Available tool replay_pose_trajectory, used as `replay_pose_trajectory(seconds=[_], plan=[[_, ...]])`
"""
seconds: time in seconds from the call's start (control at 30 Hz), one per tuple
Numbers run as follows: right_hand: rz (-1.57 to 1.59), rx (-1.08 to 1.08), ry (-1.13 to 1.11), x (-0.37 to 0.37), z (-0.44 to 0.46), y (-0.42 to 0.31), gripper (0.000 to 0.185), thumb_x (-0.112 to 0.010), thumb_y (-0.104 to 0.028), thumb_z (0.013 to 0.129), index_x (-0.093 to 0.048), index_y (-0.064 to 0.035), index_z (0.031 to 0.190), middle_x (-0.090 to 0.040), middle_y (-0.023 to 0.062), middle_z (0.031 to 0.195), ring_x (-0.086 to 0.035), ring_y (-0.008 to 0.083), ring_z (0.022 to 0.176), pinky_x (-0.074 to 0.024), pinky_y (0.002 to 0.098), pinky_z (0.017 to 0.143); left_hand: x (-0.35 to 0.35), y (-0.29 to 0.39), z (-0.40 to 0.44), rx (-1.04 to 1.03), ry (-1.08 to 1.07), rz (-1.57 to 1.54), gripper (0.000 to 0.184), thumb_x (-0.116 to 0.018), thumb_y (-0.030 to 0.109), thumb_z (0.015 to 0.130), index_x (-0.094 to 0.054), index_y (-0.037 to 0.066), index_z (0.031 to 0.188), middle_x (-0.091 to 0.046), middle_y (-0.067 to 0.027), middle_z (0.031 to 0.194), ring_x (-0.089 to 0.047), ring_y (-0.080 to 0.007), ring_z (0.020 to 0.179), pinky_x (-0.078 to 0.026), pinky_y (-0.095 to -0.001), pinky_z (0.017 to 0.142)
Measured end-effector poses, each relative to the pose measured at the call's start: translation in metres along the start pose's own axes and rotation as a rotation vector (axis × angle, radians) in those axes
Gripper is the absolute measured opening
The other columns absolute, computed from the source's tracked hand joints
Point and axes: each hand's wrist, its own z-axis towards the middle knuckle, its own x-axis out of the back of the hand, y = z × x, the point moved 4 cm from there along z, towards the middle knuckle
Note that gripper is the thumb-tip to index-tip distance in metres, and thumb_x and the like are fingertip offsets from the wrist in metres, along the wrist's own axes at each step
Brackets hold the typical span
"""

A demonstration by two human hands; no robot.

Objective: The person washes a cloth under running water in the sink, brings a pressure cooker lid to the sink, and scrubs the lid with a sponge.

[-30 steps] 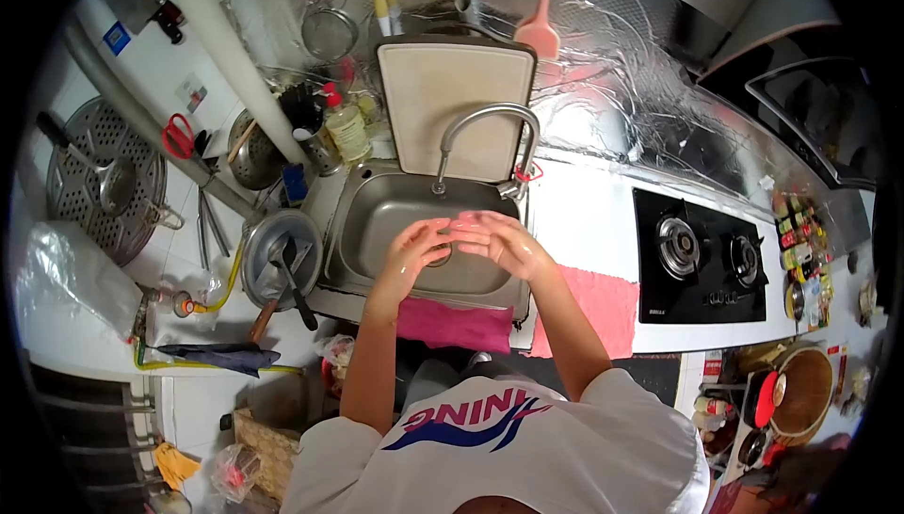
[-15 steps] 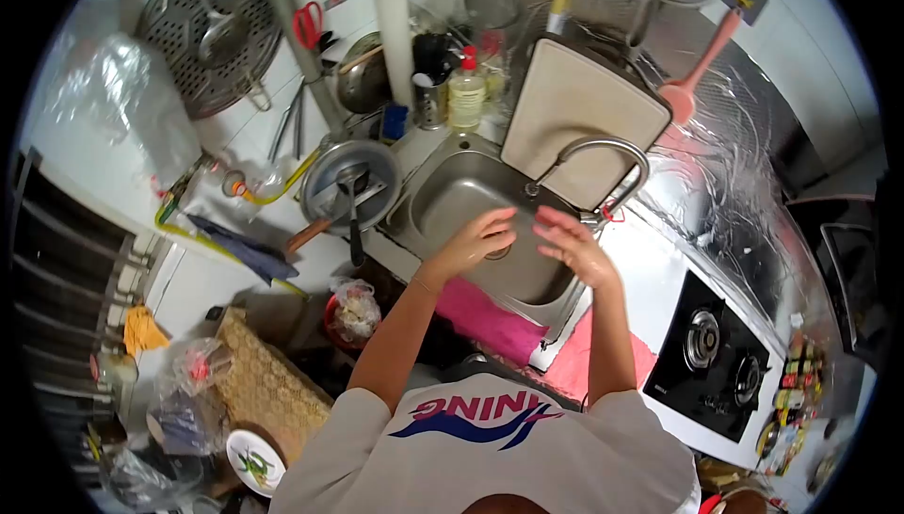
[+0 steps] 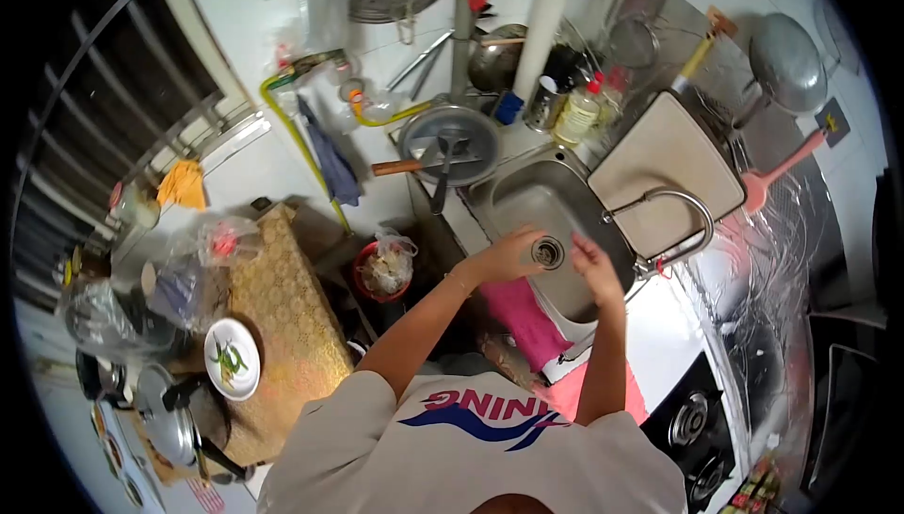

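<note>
My left hand point(image 3: 516, 254) is over the near part of the steel sink point(image 3: 508, 192), beside the round drain point(image 3: 548, 251). Its fingers look loosely stretched, and I see nothing held in them. On the drain's other side is my right hand point(image 3: 597, 271), its fingers slightly bent and apart, also with nothing visible in it. A curved faucet point(image 3: 702, 208) stands at the sink's right side. A pink cloth point(image 3: 525, 321) hangs over the sink's front edge below my left forearm.
Behind the faucet leans a cutting board point(image 3: 669, 161). A pan point(image 3: 476, 133) holding utensils sits left of the sink, near a soap bottle point(image 3: 577, 117). A red bin point(image 3: 363, 274) stands below. A plate of green peppers point(image 3: 233, 359) lies on the left table; a gas stove point(image 3: 692, 420) is right.
The view has turned left, so the sink now sits farther right and more of the left table shows. My hands have shifted, and the right hand's fingers are more bent.
</note>
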Motion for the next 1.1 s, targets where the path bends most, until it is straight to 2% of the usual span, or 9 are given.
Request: replay_pose_trajectory(seconds=[0.13,0.23,0.57,0.7,0.77,0.93,1.0,1.07,1.1], plan=[[0.689,0.221,-0.288,-0.027,-0.033,-0.091,0.049,-0.056,-0.034,0.090,-0.048,-0.0028,0.128,-0.049,0.0093,0.130,-0.046,0.0231,0.121,-0.0374,0.0385,0.101,0.022,0.048,-0.017,0.013,0.018,-0.677,0.069,-0.068,0.034,0.078,-0.039,0.013,0.137,-0.031,-0.0190,0.143,-0.030,-0.0329,0.133,-0.026,-0.0397,0.107],[-0.315,-0.164,0.032,0.004,-0.001,0.019,0.059,-0.057,-0.045,0.086,-0.046,-0.0057,0.130,-0.044,0.0118,0.135,-0.042,0.0268,0.125,-0.0343,0.0450,0.103,0.019,0.024,-0.062,0.326,0.103,0.810,0.064,-0.067,0.039,0.076,-0.045,0.021,0.134,-0.028,-0.0156,0.146,-0.029,-0.0367,0.133,-0.028,-0.0446,0.106],[0.117,0.122,-0.189,-0.073,-0.079,-0.059,0.051,-0.053,-0.027,0.093,-0.039,-0.0008,0.135,-0.046,0.0110,0.135,-0.048,0.0184,0.116,-0.0358,0.0313,0.098,0.021,0.079,-0.164,0.084,0.201,-0.328,0.057,-0.063,0.033,0.082,-0.046,0.010,0.132,-0.041,-0.0187,0.137,-0.036,-0.0321,0.129,-0.029,-0.0352,0.105],[0.046,0.138,-0.132,-0.059,-0.049,-0.005,0.052,-0.057,-0.024,0.091,-0.040,-0.0047,0.136,-0.040,0.0133,0.140,-0.034,0.0227,0.132,-0.0237,0.0350,0.108,-0.011,0.039,-0.191,0.147,0.250,-0.145,0.058,-0.064,0.031,0.082,-0.045,0.010,0.133,-0.038,-0.0191,0.139,-0.034,-0.0332,0.130,-0.028,-0.0372,0.106],[-0.234,0.159,-0.104,-0.058,-0.065,0.028,0.051,-0.055,-0.022,0.091,-0.039,-0.0030,0.136,-0.039,0.0125,0.141,-0.032,0.0221,0.133,-0.0242,0.0345,0.108,-0.022,0.040,-0.228,0.373,0.197,0.742,0.061,-0.065,0.031,0.082,-0.043,0.009,0.134,-0.032,-0.0197,0.143,-0.031,-0.0342,0.132,-0.027,-0.0388,0.107],[0.326,-0.206,-0.266,-0.079,-0.098,0.033,0.045,-0.052,-0.013,0.092,-0.041,0.0031,0.133,-0.037,0.0102,0.142,-0.034,0.0193,0.131,-0.0254,0.0297,0.107,-0.018,0.047,-0.260,0.297,0.365,0.055,0.066,-0.066,0.033,0.079,-0.041,0.011,0.136,-0.024,-0.0184,0.147,-0.023,-0.0364,0.135,-0.021,-0.0488,0.108],[0.308,-0.043,-0.250,-0.085,-0.103,0.034,0.042,-0.052,-0.009,0.091,-0.043,0.0050,0.130,-0.044,0.0109,0.136,-0.044,0.0198,0.123,-0.0326,0.0285,0.102,-0.017,0.055,-0.279,0.600,0.273,0.461,0.068,-0.067,0.033,0.078,-0.039,0.011,0.136,-0.019,-0.0170,0.149,-0.016,-0.0355,0.137,-0.019,-0.0501,0.108],[-0.633,0.274,-0.071,-0.058,-0.057,0.093,0.042,-0.055,-0.007,0.089,-0.044,0.0056,0.128,-0.051,0.0119,0.128,-0.048,0.0197,0.116,-0.0356,0.0279,0.099,-0.031,0.026,-0.298,0.680,0.328,0.476,0.070,-0.068,0.032,0.077,-0.039,0.012,0.137,-0.016,-0.0158,0.151,-0.011,-0.0349,0.139,-0.017,-0.0517,0.108],[-0.206,0.382,-0.030,-0.073,-0.078,0.078,0.041,-0.058,-0.009,0.088,-0.048,0.0057,0.124,-0.056,0.0125,0.120,-0.052,0.0189,0.110,-0.0381,0.0276,0.095,-0.030,0.044,-0.307,0.583,0.451,0.357,0.069,-0.069,0.031,0.076,-0.041,0.010,0.135,-0.021,-0.0161,0.149,-0.017,-0.0350,0.137,-0.019,-0.0499,0.107]])
